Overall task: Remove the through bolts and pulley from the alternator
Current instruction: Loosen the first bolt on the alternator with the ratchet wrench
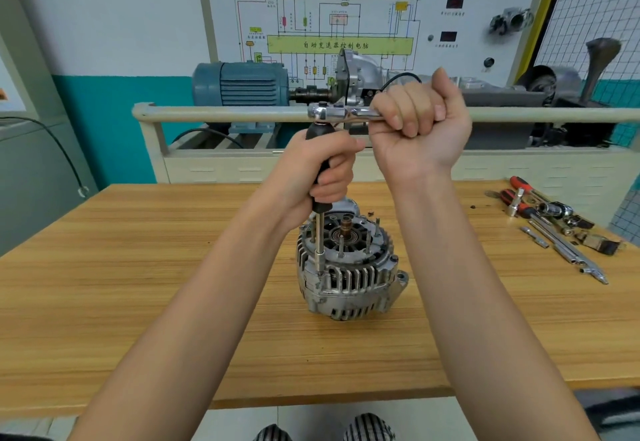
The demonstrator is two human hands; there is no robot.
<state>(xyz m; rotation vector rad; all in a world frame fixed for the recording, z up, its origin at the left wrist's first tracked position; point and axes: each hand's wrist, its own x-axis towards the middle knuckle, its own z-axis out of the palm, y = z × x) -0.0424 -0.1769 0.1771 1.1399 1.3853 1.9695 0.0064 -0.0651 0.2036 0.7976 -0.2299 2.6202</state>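
A silver alternator (349, 278) stands on end in the middle of the wooden table (138, 302), its rear face up with a copper shaft end and several studs showing. A black-handled socket driver (320, 232) stands upright on a bolt at the alternator's left rim. My left hand (322, 170) is wrapped around the driver's black grip. A chrome ratchet wrench (341, 114) sits on top of the driver, lying level to the right. My right hand (415, 129) is fisted around the ratchet's handle. The pulley is out of sight under the alternator.
Loose tools lie at the table's right end: red-handled screwdrivers (519, 194), sockets (554, 210) and extension bars (568, 253). Small dark bits lie just behind the alternator. Beyond the table stands a training bench with a rail (225, 115), a blue motor (239, 84) and a wiring board.
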